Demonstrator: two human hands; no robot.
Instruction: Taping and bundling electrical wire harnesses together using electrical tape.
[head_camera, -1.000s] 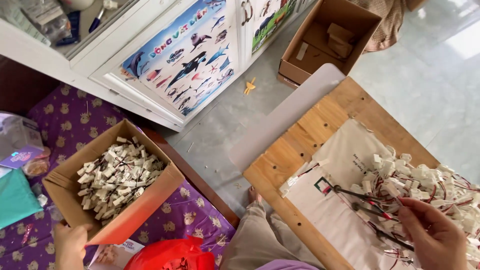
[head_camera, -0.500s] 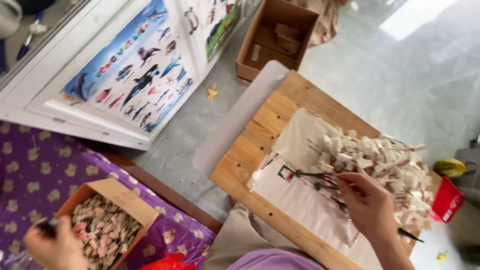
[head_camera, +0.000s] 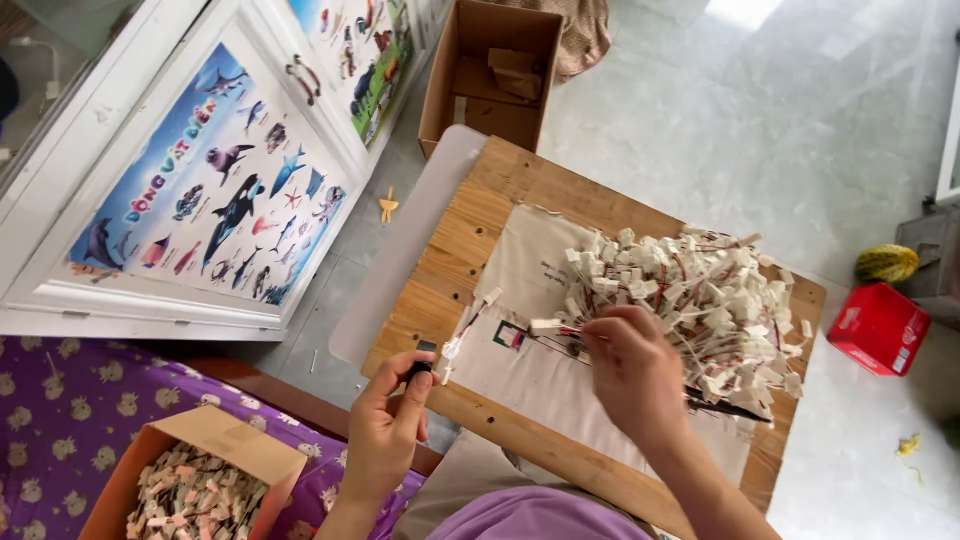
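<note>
A big pile of small white connectors with red and black wires (head_camera: 695, 300) lies on a beige cloth (head_camera: 540, 262) spread over a small wooden table (head_camera: 480, 215). My right hand (head_camera: 630, 372) reaches into the pile's near left edge, fingers pinched on a wired connector (head_camera: 548, 326). My left hand (head_camera: 392, 425) is at the table's front left edge, gripping a small black object (head_camera: 420, 368) from which a short wire with white ends (head_camera: 468, 324) sticks up.
An open cardboard box of finished pieces (head_camera: 190, 485) sits on a purple patterned cover (head_camera: 60, 420) at lower left. White cabinets with an animal poster (head_camera: 215, 205) stand left. Another cardboard box (head_camera: 490, 75), a red box (head_camera: 878, 328) and a yellow-green object (head_camera: 886, 262) rest on the floor.
My left hand came up from the cardboard box to the table's front left edge. The view swung right toward the table. My right hand stays at the connector pile.
</note>
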